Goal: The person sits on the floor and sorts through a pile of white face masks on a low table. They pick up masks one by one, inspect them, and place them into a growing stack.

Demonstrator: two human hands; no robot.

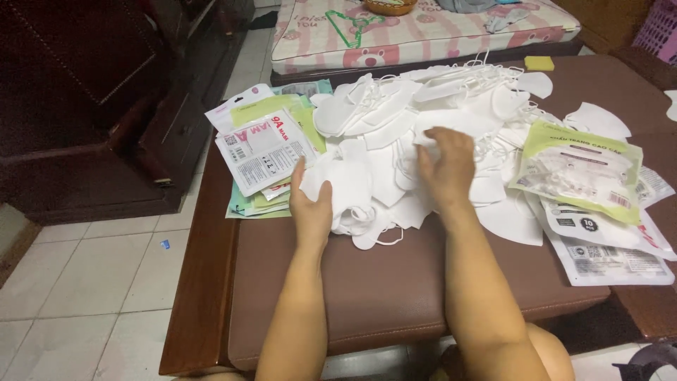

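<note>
A big heap of white face masks [423, 113] covers the far half of a brown padded table [381, 282]. My left hand [310, 204] grips the edge of a small stack of white masks [345, 187] at the near side of the heap. My right hand [446, 166] rests on the heap just right of that stack, fingers curled around a white mask. Flat packaging bags, white and green, lie in a pile [264, 144] left of my left hand. More bags lie to the right, one filled with masks [582, 169].
A wooden rim [201, 282] edges the table on the left, with tiled floor [92, 282] beyond. Dark wooden furniture [106, 92] stands at far left. A pink-striped cushion [423, 32] with a green hanger [349, 27] lies behind. A yellow sponge [539, 63] sits at the table's far side.
</note>
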